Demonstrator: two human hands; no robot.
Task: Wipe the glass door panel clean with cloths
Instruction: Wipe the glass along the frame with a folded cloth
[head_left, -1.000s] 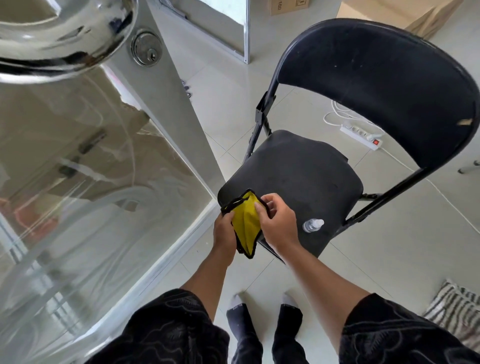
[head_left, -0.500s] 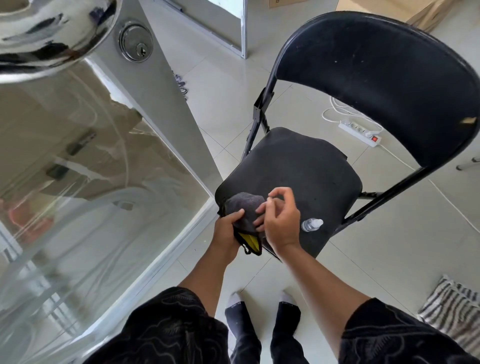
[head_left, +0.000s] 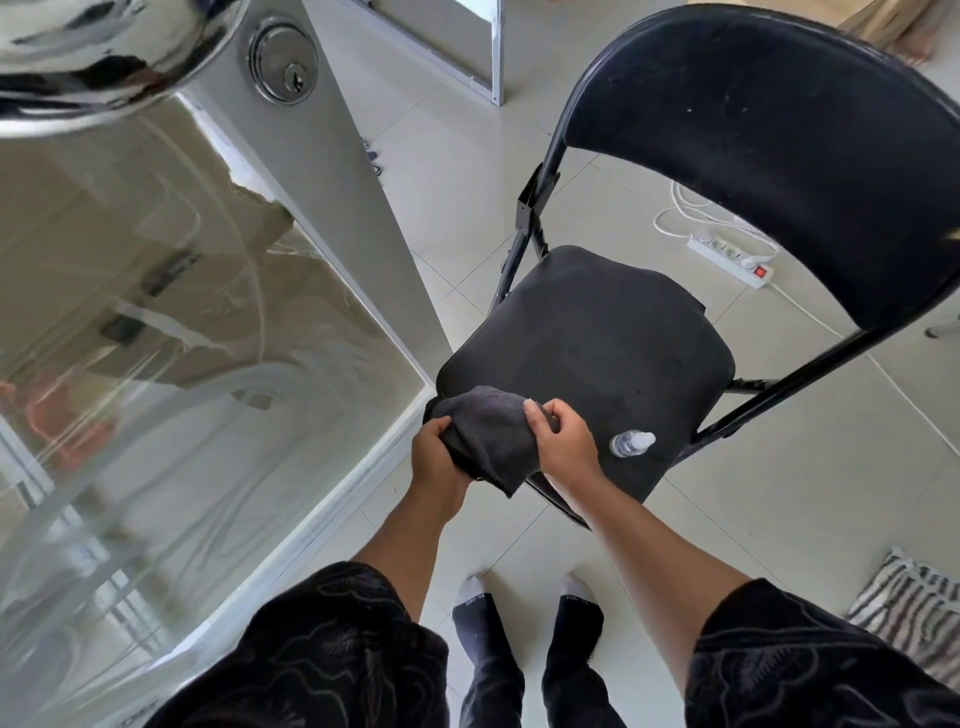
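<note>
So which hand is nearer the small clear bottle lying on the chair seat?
Right. The right hand, gripping the dark cloth, sits just beside the bottle on the chair seat without touching it; the left hand grips the cloth's far side, beyond the right hand.

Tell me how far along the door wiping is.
Done: the small bottle lies on the chair seat. In hand: left hand and right hand both grip a dark grey cloth. Left: the glass door panel shows streaks, with no cloth on it.
</note>
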